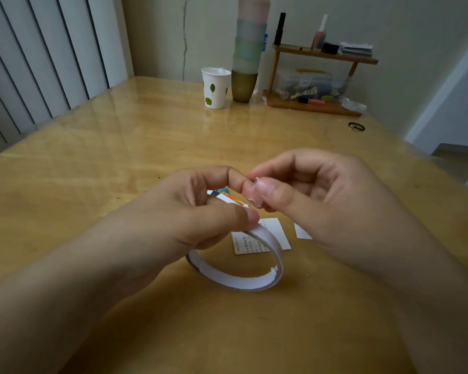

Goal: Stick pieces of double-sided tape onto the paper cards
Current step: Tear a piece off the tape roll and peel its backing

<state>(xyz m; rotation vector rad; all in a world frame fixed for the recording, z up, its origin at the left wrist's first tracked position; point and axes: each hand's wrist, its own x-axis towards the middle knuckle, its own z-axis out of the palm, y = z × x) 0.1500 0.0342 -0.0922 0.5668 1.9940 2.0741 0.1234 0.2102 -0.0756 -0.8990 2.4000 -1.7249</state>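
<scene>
My left hand [208,209] grips the top of a white double-sided tape roll [238,279], a thin ring held above the wooden table [119,163]. My right hand [303,195] pinches a small clear tape piece [256,191] between thumb and forefinger, right against my left fingertips. Under the hands lie paper cards: a white card with printed text [276,230], a colourful card [227,197] mostly hidden by my left hand, and a small white card [301,233] half covered by my right hand.
At the table's far side stand a leaf-printed paper cup [216,87], a tall stack of cups [247,52] and a small wooden shelf [319,79] with bottles and a plastic box. A black hair tie [356,126] lies at the right. A radiator stands at the left.
</scene>
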